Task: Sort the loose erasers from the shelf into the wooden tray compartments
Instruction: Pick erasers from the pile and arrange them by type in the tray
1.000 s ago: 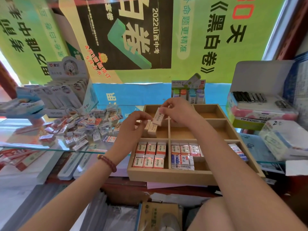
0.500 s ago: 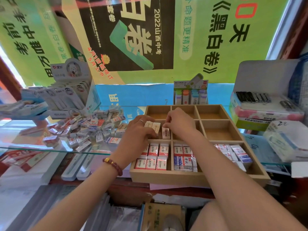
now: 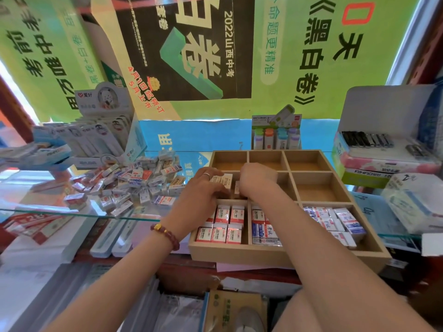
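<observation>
Erasers (image 3: 134, 180) lie loose in a heap on the glass shelf (image 3: 72, 210), just left of the wooden tray (image 3: 287, 254) and near its left wall. The tray sits at the shelf's front edge and is split three by three. Its front row holds sorted stock: red-and-white erasers (image 3: 223, 224) standing in neat rows in the left compartment, blue-and-white erasers (image 3: 260, 230) in the middle one partly under the right forearm, and plastic-wrapped erasers (image 3: 335, 221) lying less tidily in the right one. Cream erasers (image 3: 225, 182) stand in the middle row's left compartment, where both hands meet.

The left hand (image 3: 203, 195), with a ring (image 3: 206, 174) and a beaded bracelet (image 3: 166, 233) at the wrist, reaches over the tray's left wall, fingers bent down into that compartment; the tips are hidden, so whether they grasp anything cannot be told. The right hand (image 3: 256, 180) is curled over the divider on the compartment's right side, back toward the camera. A single upright eraser (image 3: 236, 188) touches its thumb side, yet the fingers are hidden and a grip cannot be confirmed.

Behind the heap stands a white display box (image 3: 103, 140); behind the tray, a small stand of colour-capped items (image 3: 275, 137); a green poster (image 3: 311, 56) covers the back.
</observation>
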`<state>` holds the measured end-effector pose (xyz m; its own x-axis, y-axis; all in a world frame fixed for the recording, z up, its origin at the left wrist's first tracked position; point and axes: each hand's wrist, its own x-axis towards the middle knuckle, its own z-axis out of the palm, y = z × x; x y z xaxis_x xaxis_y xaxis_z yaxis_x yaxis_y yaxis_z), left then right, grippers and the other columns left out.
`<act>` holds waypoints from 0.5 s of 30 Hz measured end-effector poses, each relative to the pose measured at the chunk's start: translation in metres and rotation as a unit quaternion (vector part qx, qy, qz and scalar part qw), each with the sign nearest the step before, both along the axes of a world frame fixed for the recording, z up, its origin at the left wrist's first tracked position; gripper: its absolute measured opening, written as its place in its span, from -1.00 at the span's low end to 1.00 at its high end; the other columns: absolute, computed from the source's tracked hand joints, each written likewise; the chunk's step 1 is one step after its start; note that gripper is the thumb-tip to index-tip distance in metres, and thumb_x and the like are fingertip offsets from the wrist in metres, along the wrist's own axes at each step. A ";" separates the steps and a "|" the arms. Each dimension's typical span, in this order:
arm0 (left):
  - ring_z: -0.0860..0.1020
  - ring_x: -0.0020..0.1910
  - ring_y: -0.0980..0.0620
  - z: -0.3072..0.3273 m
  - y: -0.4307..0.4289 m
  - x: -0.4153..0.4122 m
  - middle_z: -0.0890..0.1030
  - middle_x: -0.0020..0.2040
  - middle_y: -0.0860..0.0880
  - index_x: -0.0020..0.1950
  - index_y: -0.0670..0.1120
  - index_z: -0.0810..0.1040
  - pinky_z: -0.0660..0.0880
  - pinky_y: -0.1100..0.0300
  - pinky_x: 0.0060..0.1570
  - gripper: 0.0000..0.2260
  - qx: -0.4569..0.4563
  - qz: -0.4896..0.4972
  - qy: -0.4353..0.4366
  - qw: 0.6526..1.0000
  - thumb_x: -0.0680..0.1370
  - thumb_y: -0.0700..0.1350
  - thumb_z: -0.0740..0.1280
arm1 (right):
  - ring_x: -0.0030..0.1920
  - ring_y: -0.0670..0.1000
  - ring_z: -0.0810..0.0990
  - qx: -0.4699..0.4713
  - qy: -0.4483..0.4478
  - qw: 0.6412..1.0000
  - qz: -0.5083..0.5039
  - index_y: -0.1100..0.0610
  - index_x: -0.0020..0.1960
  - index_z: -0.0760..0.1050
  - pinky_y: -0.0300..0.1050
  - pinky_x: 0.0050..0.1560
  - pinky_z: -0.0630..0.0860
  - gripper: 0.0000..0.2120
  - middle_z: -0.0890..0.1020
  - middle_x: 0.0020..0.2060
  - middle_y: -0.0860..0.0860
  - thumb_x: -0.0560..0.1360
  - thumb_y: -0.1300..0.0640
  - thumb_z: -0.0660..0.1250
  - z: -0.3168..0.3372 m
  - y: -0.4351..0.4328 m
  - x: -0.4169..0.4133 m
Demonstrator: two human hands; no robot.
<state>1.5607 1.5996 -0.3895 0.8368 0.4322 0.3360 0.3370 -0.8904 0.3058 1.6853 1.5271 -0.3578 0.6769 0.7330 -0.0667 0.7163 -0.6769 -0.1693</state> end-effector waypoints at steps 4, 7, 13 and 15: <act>0.29 0.29 0.10 0.000 -0.001 -0.003 0.40 0.30 0.03 0.02 -0.03 0.66 0.17 0.32 0.18 -0.73 -0.022 0.011 -0.012 1.000 0.54 -0.26 0.20 | -0.12 0.01 0.48 0.009 -0.009 1.000 0.008 0.11 0.13 0.50 -0.18 -0.18 0.41 -0.82 0.48 -0.12 0.03 0.54 0.12 0.31 -0.002 0.004 0.000; 0.32 0.23 0.12 -0.001 0.000 -0.003 0.44 0.25 0.02 0.02 -0.03 0.66 0.18 0.34 0.14 -0.72 -0.026 0.007 -0.018 0.999 0.54 -0.28 0.19 | -0.14 0.00 0.50 0.004 0.012 1.000 0.017 0.05 0.15 0.51 -0.16 -0.29 0.38 -0.78 0.55 -0.09 0.02 0.51 0.09 0.34 -0.006 0.003 0.003; 0.40 0.17 0.05 -0.004 0.000 -0.007 0.52 0.15 -0.01 -0.16 -0.11 0.66 0.31 0.23 0.11 -0.75 -0.017 0.014 -0.098 0.995 0.48 -0.35 0.22 | -0.01 0.04 0.53 0.033 0.054 0.997 0.034 0.04 0.22 0.39 -0.06 -0.06 0.53 -0.65 0.56 0.04 0.03 0.47 0.07 0.38 0.001 -0.007 0.007; 0.44 0.08 0.08 -0.009 0.002 -0.012 0.56 0.05 0.02 -0.25 -0.12 0.63 0.38 0.17 0.03 -0.77 -0.045 0.035 -0.157 0.986 0.45 -0.35 0.23 | 0.02 0.05 0.54 0.058 0.049 0.997 0.024 0.05 0.24 0.39 -0.05 -0.04 0.53 -0.64 0.56 0.07 0.03 0.48 0.12 0.36 0.011 -0.010 0.007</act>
<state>1.5484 1.6016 -0.3987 0.6649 0.5249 0.5314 0.2733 -0.8331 0.4809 1.6923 1.5176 -0.3468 0.6344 0.7717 -0.0447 0.7240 -0.6135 -0.3153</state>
